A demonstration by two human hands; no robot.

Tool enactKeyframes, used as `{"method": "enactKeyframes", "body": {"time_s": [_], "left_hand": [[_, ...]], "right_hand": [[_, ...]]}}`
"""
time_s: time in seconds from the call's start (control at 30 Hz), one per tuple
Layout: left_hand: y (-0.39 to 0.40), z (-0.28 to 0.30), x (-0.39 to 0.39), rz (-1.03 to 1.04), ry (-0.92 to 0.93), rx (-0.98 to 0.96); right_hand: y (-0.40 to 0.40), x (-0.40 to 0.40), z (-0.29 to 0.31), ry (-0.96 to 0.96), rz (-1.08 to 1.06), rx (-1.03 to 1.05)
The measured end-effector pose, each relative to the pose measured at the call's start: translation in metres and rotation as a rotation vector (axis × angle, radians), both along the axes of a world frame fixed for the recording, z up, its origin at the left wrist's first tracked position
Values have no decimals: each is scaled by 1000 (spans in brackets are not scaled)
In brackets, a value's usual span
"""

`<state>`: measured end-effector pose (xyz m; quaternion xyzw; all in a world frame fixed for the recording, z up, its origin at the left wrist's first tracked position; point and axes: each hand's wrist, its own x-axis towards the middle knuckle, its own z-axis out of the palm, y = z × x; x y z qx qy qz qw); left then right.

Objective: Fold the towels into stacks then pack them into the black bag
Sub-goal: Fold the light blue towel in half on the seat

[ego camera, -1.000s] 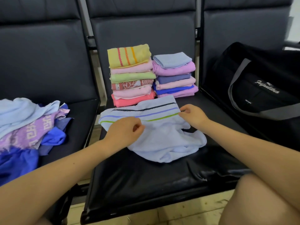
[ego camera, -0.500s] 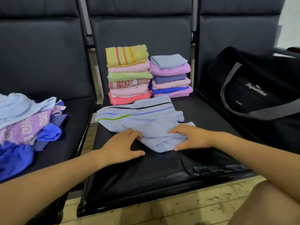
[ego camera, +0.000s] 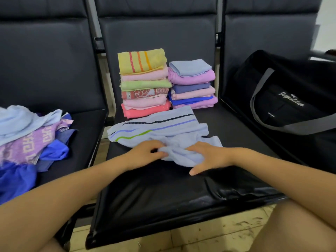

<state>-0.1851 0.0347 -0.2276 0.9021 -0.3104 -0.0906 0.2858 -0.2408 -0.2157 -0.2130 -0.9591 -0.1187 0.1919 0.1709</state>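
Observation:
A light blue striped towel [ego camera: 160, 128] lies half spread on the middle black seat [ego camera: 163, 193]. My left hand [ego camera: 143, 151] pinches its bunched near edge. My right hand [ego camera: 207, 155] grips the same bunched edge from the right, thumb stretched toward me. Behind the towel stand two stacks of folded towels: a taller one topped by a yellow towel [ego camera: 141, 60] and a shorter one topped by a pale blue towel [ego camera: 190, 67]. The black bag [ego camera: 291, 99] with grey straps sits on the right seat.
A heap of unfolded towels [ego camera: 27, 139], pale blue, purple and bright blue, lies on the left seat. Seat backs rise behind everything. My bare knees show at the bottom corners, with tiled floor [ego camera: 181, 237] under the seat's front edge.
Both hands came from the towel's striped far part down to its near edge and gathered the cloth into a bunch between them. The stacks and the bag have not moved.

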Motion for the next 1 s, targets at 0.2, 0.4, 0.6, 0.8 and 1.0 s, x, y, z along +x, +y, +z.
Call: {"method": "enactKeyframes", "body": {"time_s": [0.2, 0.4, 0.6, 0.8, 1.0], "left_hand": [[3, 22, 10, 276, 194, -455], [-23, 61, 3, 424, 462, -684], [-1, 33, 15, 459, 151, -2], [0, 23, -5, 341, -281, -70], [-33, 8, -39, 211, -142, 270]], "right_hand": [[-7, 9, 7, -223, -231, 426], [-7, 18, 41, -298, -509, 1009], [1, 33, 26, -205, -612, 590], [-11, 35, 9, -287, -468, 296], [-31, 21, 8, -159, -429, 318]]}}
